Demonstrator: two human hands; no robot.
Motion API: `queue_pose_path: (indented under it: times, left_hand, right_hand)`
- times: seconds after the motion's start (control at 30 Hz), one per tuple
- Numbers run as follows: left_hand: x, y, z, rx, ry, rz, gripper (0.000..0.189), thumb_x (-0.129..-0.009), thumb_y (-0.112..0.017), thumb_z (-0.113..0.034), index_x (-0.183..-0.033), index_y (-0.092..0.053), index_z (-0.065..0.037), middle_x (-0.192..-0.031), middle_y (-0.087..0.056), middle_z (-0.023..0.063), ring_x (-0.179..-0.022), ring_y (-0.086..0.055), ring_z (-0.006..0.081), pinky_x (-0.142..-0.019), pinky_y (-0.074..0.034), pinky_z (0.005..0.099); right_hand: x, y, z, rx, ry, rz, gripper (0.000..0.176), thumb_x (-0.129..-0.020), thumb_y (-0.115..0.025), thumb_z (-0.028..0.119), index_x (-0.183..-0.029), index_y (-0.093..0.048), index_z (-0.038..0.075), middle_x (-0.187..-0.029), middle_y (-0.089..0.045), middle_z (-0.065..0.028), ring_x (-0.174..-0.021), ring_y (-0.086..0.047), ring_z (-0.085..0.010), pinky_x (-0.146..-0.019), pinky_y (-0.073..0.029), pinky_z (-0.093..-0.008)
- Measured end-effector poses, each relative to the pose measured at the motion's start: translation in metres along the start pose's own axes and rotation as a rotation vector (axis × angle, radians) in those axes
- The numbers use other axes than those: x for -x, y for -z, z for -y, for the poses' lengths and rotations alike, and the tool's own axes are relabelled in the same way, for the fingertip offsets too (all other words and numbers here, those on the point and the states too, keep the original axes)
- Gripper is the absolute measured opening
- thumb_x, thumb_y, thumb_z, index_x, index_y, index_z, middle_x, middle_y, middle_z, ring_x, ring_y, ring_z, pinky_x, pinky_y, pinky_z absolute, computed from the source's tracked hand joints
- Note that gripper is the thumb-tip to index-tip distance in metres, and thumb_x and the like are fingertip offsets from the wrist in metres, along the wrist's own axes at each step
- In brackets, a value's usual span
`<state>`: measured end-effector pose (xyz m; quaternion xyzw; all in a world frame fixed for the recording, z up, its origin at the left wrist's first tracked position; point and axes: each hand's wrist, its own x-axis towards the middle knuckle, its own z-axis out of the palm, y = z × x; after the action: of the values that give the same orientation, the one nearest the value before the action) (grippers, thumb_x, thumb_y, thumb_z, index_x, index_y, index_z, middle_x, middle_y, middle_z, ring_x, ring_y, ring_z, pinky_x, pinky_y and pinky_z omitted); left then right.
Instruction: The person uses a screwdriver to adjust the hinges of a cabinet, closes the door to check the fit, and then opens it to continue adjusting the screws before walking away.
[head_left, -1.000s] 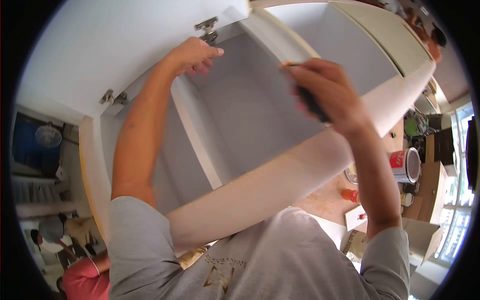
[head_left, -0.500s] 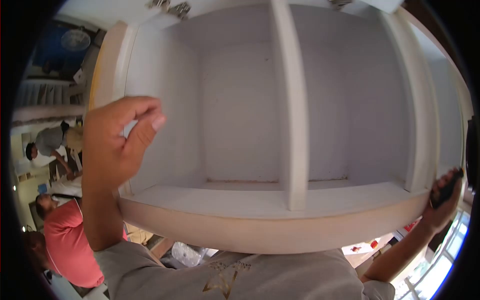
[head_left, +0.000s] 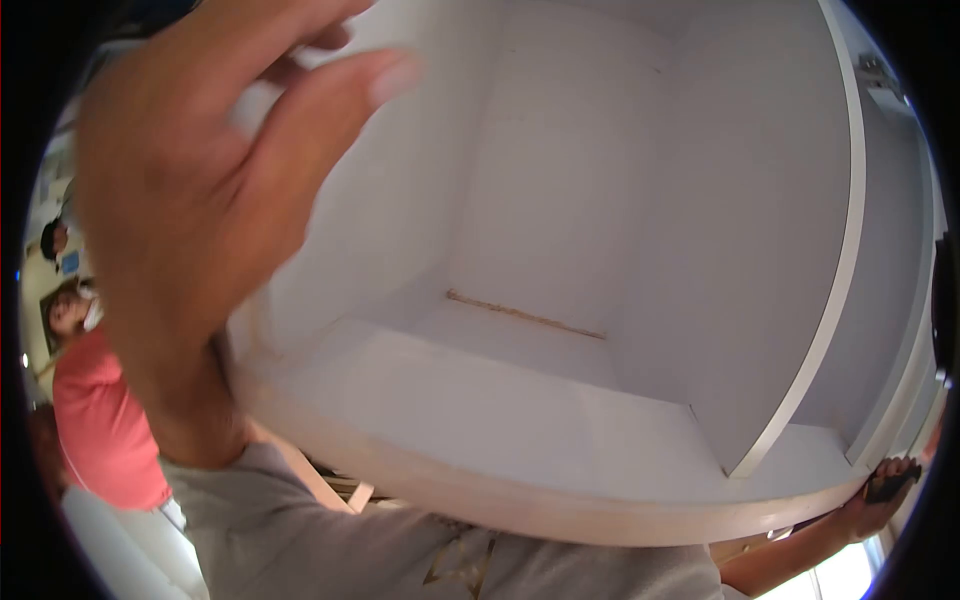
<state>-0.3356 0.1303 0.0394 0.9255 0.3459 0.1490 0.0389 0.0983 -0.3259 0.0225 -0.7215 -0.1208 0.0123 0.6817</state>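
A white cabinet carcass (head_left: pixel 600 450) with a pale front edge and an upright divider (head_left: pixel 848 250) fills the view, close against my chest. My left hand (head_left: pixel 210 150) is raised over its left side, large and blurred. Its fingers curl loosely and the thumb stands apart from them; nothing shows between them, though some fingertips run past the top edge. At the far lower right corner of the cabinet, my right hand (head_left: pixel 880 505) is closed around a small black object (head_left: pixel 890 486), whose kind I cannot make out.
A person in a red shirt (head_left: pixel 105 425) is at the left, with other people behind. A brown, rough strip (head_left: pixel 525 315) runs along the cabinet's inner back corner. Metal hinge hardware (head_left: pixel 880 75) shows at the upper right. A bright window (head_left: pixel 840 575) lies at the lower right.
The view has turned and come closer to the left compartment, so the divider now sits farther right. My left hand appears larger and higher, its thumb farther from the fingers. My right hand still grips the black object.
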Motion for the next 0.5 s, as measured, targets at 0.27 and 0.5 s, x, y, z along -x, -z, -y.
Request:
queue_pose_path:
  times: [0.27,0.5]
  left_hand:
    - [0.014,0.048,-0.036,-0.282,0.174,0.099,0.031,-0.086,-0.067,-0.025,-0.098,-0.067,0.003,-0.097,-0.07,0.0143,-0.076,-0.067,0.0247,-0.068,-0.052,0.0334]
    - [0.139,-0.023,-0.128,0.042,0.077,-0.355,0.047,-0.078,-0.07,-0.046,-0.077,-0.067,0.0,-0.07,-0.061,0.015,-0.072,-0.059,0.033,-0.076,-0.043,0.0431]
  right_hand:
    - [-0.01,0.008,-0.016,-0.225,-0.01,0.212,0.033,-0.097,-0.057,0.022,-0.118,-0.052,-0.003,-0.095,-0.052,-0.0041,-0.079,-0.047,-0.0142,-0.074,-0.042,-0.0274]
    - [-0.002,-0.001,-0.022,0.111,0.564,0.22,0.024,-0.09,-0.065,0.017,-0.105,-0.054,0.003,-0.09,-0.054,-0.0053,-0.071,-0.051,-0.0164,-0.062,-0.044,-0.027]
